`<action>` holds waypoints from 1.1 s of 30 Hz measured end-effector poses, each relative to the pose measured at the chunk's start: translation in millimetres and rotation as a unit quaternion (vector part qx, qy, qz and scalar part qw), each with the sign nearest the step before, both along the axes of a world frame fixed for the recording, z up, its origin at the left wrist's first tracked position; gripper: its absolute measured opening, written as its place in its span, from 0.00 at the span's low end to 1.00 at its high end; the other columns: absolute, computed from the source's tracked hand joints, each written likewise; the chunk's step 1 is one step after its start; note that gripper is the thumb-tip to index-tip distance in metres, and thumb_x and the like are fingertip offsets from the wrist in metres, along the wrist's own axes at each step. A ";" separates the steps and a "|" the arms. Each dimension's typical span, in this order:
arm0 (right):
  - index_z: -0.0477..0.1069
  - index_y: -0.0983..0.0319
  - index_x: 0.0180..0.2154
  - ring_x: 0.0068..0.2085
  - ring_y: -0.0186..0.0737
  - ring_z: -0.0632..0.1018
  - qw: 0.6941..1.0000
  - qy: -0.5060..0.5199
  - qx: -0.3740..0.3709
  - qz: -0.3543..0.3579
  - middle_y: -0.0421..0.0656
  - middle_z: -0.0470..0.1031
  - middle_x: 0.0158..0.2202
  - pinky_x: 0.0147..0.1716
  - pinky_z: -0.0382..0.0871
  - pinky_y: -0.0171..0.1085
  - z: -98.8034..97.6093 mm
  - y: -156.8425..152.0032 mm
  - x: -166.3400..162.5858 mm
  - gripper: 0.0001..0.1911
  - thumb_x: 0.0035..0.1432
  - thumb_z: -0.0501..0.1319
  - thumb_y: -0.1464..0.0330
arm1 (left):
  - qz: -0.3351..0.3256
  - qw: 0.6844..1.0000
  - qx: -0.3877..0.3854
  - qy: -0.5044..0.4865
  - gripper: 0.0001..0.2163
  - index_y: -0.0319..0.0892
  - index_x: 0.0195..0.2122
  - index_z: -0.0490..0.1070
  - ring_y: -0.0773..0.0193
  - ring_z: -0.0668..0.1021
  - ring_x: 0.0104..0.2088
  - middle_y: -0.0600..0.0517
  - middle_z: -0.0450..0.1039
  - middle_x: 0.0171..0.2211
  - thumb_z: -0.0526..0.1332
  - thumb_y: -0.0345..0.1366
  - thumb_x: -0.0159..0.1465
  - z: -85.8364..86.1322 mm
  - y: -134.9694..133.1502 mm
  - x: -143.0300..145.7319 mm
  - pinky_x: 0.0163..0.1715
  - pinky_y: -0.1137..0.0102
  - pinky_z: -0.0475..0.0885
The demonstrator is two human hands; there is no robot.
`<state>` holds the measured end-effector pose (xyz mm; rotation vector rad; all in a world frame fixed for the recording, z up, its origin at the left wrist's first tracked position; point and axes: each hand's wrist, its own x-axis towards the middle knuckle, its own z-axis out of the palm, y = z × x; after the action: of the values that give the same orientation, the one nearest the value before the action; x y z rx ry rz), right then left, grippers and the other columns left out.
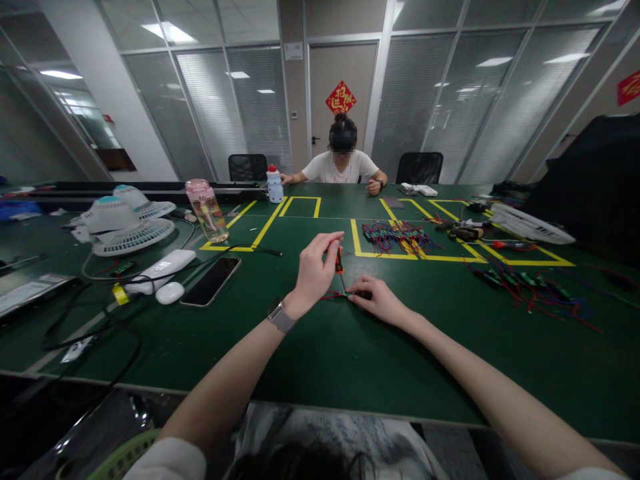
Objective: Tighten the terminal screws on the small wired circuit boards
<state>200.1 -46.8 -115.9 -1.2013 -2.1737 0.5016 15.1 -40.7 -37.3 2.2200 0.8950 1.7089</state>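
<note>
My left hand [316, 270] is closed around the handle of a screwdriver [340, 261] with orange and black on it. The screwdriver stands nearly upright, its thin shaft pointing down at a small green circuit board [343, 295] on the green table [380, 360]. Whether the tip sits in a screw is too small to tell. Fingers of my right hand [376, 300] pinch the board's right side against the tabletop. Red wires [327, 296] run out from the board to the left.
Beyond my hands lies a pile of wired circuit boards [397, 237]; more boards [530, 283] lie at right. To the left are a phone [212, 281], a white earbud case [170, 293], cables, a bottle [207, 210] and fans [130, 227]. A person [342, 160] sits opposite.
</note>
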 end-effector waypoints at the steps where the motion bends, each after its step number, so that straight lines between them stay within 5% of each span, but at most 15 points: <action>1: 0.78 0.62 0.39 0.32 0.38 0.73 1.000 0.001 0.000 0.000 0.44 0.71 0.32 0.34 0.68 0.36 -0.1 0.0 0.0 0.09 0.57 0.61 0.68 | -0.008 1.000 0.003 0.004 0.10 0.42 0.44 0.72 0.66 0.75 0.36 0.50 0.72 0.37 0.52 0.34 0.68 0.8 -0.2 -0.1 0.38 0.70 0.71; 5: 0.78 0.62 0.39 0.31 0.37 0.73 1.000 -0.002 0.000 -0.002 0.44 0.71 0.32 0.34 0.67 0.36 -0.4 0.0 -0.2 0.09 0.57 0.61 0.68 | -0.004 0.999 0.013 0.029 0.08 0.43 0.40 0.75 0.67 0.73 0.33 0.52 0.69 0.32 0.58 0.36 0.65 1.2 -0.7 -0.6 0.36 0.71 0.70; 10: 0.78 0.62 0.39 0.31 0.37 0.73 1.000 0.000 0.003 -0.002 0.43 0.71 0.32 0.34 0.68 0.36 0.0 -0.3 -0.4 0.09 0.57 0.61 0.69 | -0.059 0.997 -0.016 0.037 0.15 0.45 0.54 0.66 0.65 0.74 0.40 0.49 0.71 0.41 0.51 0.33 0.68 -1.9 0.3 0.9 0.41 0.69 0.70; 16: 0.78 0.62 0.39 0.31 0.37 0.73 1.000 -0.001 0.001 -0.001 0.44 0.71 0.33 0.34 0.68 0.36 2.1 -1.9 -1.2 0.09 0.57 0.61 0.69 | -0.008 1.000 -0.006 0.028 0.08 0.43 0.41 0.74 0.67 0.72 0.33 0.52 0.69 0.34 0.62 0.36 0.62 -1.6 0.4 1.1 0.36 0.71 0.70; 21: 0.78 0.63 0.39 0.31 0.37 0.73 1.000 0.000 -0.002 -0.001 0.44 0.71 0.32 0.34 0.67 0.36 1.4 -0.9 -1.3 0.09 0.57 0.61 0.69 | -0.044 0.998 -0.045 0.022 0.15 0.45 0.55 0.65 0.66 0.74 0.40 0.48 0.68 0.43 0.51 0.34 0.68 -5.1 3.3 1.3 0.39 0.71 0.71; 27: 0.78 0.62 0.39 0.31 0.37 0.73 1.000 -0.003 -0.002 -0.002 0.44 0.71 0.33 0.34 0.67 0.36 0.5 -0.3 -0.8 0.10 0.57 0.61 0.69 | 0.025 0.999 -0.019 0.023 0.09 0.43 0.42 0.73 0.67 0.72 0.33 0.52 0.69 0.34 0.60 0.38 0.63 -5.9 5.7 -1.0 0.35 0.72 0.70; 33: 0.78 0.63 0.39 0.31 0.36 0.73 1.000 0.000 -0.004 0.001 0.44 0.71 0.33 0.35 0.67 0.35 1.3 -0.9 -1.4 0.10 0.57 0.61 0.69 | -0.010 0.999 -0.021 0.042 0.16 0.45 0.56 0.64 0.67 0.74 0.40 0.49 0.70 0.43 0.52 0.32 0.67 -3.9 1.3 1.0 0.40 0.71 0.70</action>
<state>198.7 -47.7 -114.5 -1.2024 -2.1755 0.5123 16.1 -39.4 -41.2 2.2801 0.9146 1.5849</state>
